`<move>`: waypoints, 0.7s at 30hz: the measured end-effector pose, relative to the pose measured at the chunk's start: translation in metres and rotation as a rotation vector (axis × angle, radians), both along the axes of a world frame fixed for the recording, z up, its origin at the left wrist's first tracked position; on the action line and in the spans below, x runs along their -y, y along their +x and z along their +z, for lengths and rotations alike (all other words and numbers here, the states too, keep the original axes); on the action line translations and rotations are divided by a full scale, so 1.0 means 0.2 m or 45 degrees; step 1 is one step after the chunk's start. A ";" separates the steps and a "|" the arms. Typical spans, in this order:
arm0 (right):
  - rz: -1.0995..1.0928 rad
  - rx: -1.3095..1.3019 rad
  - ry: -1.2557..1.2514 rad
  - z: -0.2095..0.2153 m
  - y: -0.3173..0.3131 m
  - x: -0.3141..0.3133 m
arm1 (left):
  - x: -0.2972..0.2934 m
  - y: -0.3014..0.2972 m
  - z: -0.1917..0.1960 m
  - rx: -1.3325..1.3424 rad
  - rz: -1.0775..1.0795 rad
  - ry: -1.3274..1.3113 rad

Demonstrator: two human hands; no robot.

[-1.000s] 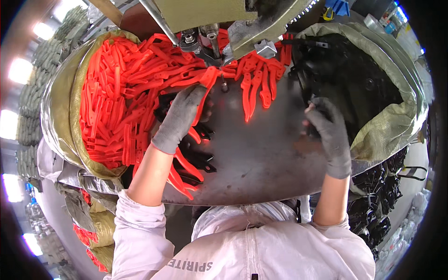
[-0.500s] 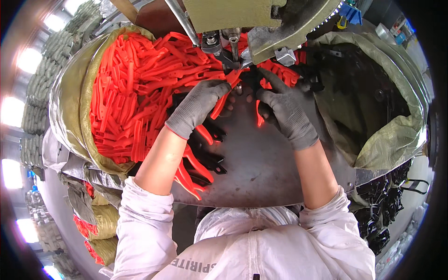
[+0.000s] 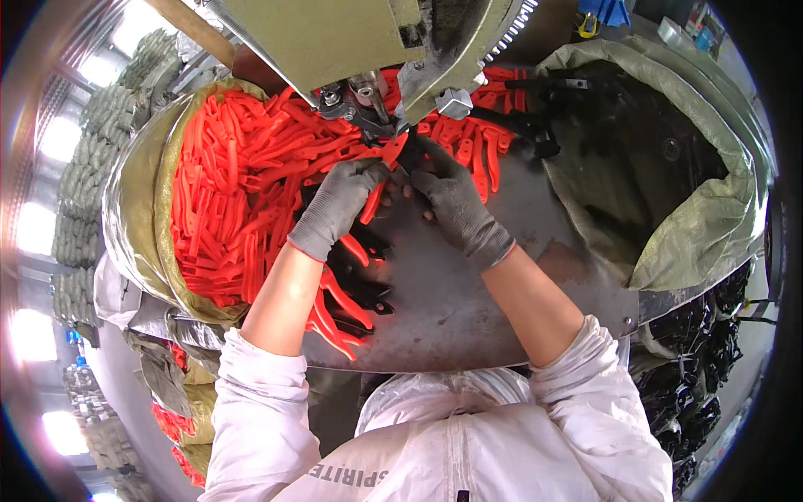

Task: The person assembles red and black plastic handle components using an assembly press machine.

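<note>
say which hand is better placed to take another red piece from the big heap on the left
Probably the left hand: it is nearer the red heap, though the red piece it holds would need releasing first. The right hand is farther across, holding a black part.

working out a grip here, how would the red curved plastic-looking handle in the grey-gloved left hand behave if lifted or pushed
The red curved plastic-looking handle is probably stiff: it projects from the grey-gloved left hand without visible sagging. Its slim shape suggests light weight. Pushed, it would likely slide rather than roll, given its bent, elongated outline.
</note>
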State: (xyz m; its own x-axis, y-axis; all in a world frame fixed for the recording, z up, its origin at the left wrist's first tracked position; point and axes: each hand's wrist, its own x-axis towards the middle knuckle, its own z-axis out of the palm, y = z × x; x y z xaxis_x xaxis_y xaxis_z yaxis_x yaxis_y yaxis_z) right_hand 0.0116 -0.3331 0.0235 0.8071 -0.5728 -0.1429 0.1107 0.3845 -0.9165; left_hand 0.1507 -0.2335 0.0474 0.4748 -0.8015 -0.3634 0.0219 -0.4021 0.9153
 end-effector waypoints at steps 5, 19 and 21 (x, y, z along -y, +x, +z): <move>0.157 -0.272 -0.187 -0.01 -0.03 0.12 | 0.01 -0.02 0.04 -0.006 -0.007 0.087; 0.227 -0.511 -0.070 -0.06 0.00 0.14 | 0.01 0.32 -0.15 1.715 -0.302 0.350; 0.264 -0.490 -0.066 -0.09 0.00 0.13 | 0.04 0.32 -0.21 1.735 -0.333 0.423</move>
State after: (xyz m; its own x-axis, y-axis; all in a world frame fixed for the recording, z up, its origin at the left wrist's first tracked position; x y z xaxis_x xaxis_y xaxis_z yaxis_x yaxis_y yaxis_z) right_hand 0.0118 -0.3597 0.0061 0.7996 -0.4184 -0.4309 -0.3173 0.3148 -0.8945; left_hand 0.2147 -0.2419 0.0052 0.4540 -0.8887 0.0637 -0.8910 -0.4534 0.0247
